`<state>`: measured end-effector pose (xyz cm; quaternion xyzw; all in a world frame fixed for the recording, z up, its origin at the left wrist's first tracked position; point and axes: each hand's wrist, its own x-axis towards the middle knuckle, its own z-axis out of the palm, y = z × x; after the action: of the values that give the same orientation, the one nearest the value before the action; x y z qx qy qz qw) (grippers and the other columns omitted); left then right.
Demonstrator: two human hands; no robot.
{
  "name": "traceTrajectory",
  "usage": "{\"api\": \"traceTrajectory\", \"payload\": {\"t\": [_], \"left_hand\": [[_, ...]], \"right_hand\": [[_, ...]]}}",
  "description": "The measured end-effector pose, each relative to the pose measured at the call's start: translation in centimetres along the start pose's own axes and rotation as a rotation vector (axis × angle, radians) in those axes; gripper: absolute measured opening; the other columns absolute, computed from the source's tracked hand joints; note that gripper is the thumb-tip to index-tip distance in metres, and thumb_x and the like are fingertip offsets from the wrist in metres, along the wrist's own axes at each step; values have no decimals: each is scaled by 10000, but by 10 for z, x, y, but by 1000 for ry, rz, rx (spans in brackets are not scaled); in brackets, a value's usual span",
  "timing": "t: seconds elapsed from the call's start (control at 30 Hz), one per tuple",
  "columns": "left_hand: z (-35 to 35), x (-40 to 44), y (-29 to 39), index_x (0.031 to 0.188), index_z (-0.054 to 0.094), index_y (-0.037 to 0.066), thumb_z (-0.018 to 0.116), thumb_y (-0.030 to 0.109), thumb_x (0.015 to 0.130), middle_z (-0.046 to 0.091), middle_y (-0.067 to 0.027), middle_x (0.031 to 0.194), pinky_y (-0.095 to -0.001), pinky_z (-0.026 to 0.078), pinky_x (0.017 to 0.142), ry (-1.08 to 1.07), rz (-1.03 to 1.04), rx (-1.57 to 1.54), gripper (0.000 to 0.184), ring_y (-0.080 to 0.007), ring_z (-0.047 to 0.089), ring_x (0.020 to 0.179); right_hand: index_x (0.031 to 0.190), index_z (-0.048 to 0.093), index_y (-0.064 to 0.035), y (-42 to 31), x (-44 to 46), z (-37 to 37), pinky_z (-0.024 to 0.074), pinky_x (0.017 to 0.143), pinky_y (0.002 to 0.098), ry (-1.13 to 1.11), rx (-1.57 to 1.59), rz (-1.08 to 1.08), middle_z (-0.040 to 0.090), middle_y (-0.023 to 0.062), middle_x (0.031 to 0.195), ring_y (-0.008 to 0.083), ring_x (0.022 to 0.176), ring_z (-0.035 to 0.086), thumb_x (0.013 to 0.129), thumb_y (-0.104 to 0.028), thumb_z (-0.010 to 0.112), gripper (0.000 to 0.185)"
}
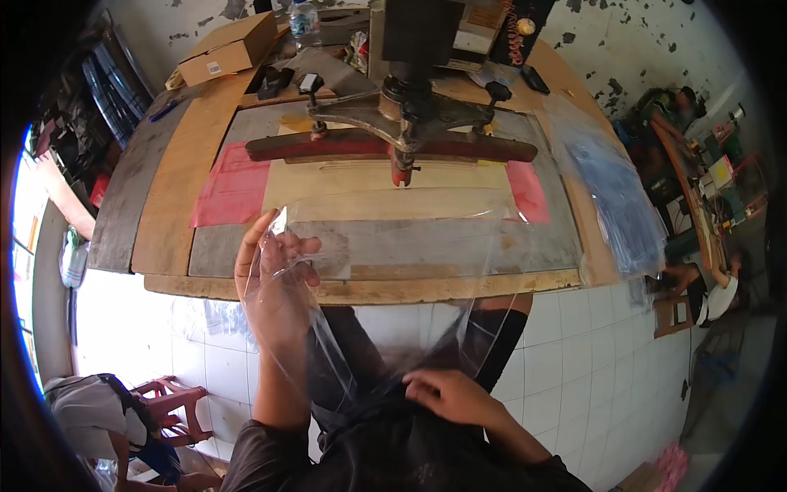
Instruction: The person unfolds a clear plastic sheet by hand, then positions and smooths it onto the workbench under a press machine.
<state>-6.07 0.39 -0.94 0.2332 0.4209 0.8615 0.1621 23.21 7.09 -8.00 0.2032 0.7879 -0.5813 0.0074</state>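
A clear plastic sheet or bag (402, 271) hangs in front of me, from the table's front edge down towards my lap. My left hand (279, 258) pinches its upper left corner, thumb and forefinger at the corner and the other fingers curled behind the film. Low down, close to my waist, my right hand (449, 395) has its fingers bent inward near the film's lower end; what they hold, if anything, is hidden. Beyond the film stands a press with a red-edged bar (344, 149), above a pale yellow sheet (385, 189) on the table.
Pink sheets (234, 184) lie under the bar's ends. Stacked clear plastic (615, 205) covers the table's right side. At the back are a cardboard box (228, 49) and a water bottle (303, 20). Other people sit at far right and lower left, near a red stool (176, 406).
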Motion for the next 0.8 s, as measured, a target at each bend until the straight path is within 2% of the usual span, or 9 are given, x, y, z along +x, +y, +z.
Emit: {"api": "traceTrajectory", "payload": {"t": [0.03,0.13,0.3,0.37,0.43,0.47,0.6,0.77,0.8], "left_hand": [[1,0,-3,1367,606,20,626,261,1073,724,-56,993,-258,553,544,17,16,-16,381,-225,760,941],[6,-1,-6,1373,599,24,615,253,1079,718,-60,1022,-251,556,549,33,23,-40,374,-230,756,964],[1,1,-5,1406,574,32,586,264,1094,690,-62,1076,-225,517,562,82,98,65,389,-221,748,974],[-2,1,-7,1433,553,39,575,288,1100,668,-50,1109,-199,471,566,75,137,140,416,-193,738,970],[-7,0,-10,1404,579,41,585,272,1096,679,-58,1081,-204,471,565,58,87,144,385,-217,746,966],[-5,-1,-10,1379,597,34,603,250,1086,690,-68,1067,-215,479,553,68,87,121,364,-236,752,960],[8,-4,-5,1375,601,29,630,228,1072,692,-76,1067,-223,487,539,129,100,191,364,-245,756,962],[2,-9,-12,1362,609,13,654,201,1056,695,-74,1043,-238,528,546,45,114,192,361,-230,763,909],[6,-11,-10,1363,604,6,644,190,1059,699,-76,1049,-237,545,552,19,74,150,357,-220,764,888]], "right_hand": [[1209,673,-18,6,2,2,575,841,361,140,23,143,765,148,1024,272,925,755,1028,-276,689,316],[1246,641,6,27,0,2,568,842,350,386,23,53,764,132,1023,234,920,743,1039,-228,666,314],[1343,539,-49,24,-8,-9,478,1018,341,589,735,45,635,108,1294,227,1185,639,1056,-134,604,306],[1303,547,-73,17,-8,-14,460,1052,359,635,795,39,618,104,1316,228,1239,605,1015,-92,600,294],[1269,554,-84,10,-8,-19,468,1050,381,674,1121,-220,622,94,1263,242,1195,616,952,-47,593,321],[1236,569,-89,11,-7,-23,466,1056,400,708,1247,-204,633,99,1248,273,1206,618,906,-33,577,334],[1191,614,-92,88,-18,-3,442,1124,430,687,1331,-224,672,119,1251,319,1295,594,933,-56,527,275],[1205,687,-141,43,-23,0,368,1203,487,435,1242,-253,650,99,1414,324,1433,498,1013,-137,497,270],[1190,696,-165,36,-18,-3,339,1222,504,258,1420,-463,643,73,1436,320,1479,437,1037,-155,484,262]]}}
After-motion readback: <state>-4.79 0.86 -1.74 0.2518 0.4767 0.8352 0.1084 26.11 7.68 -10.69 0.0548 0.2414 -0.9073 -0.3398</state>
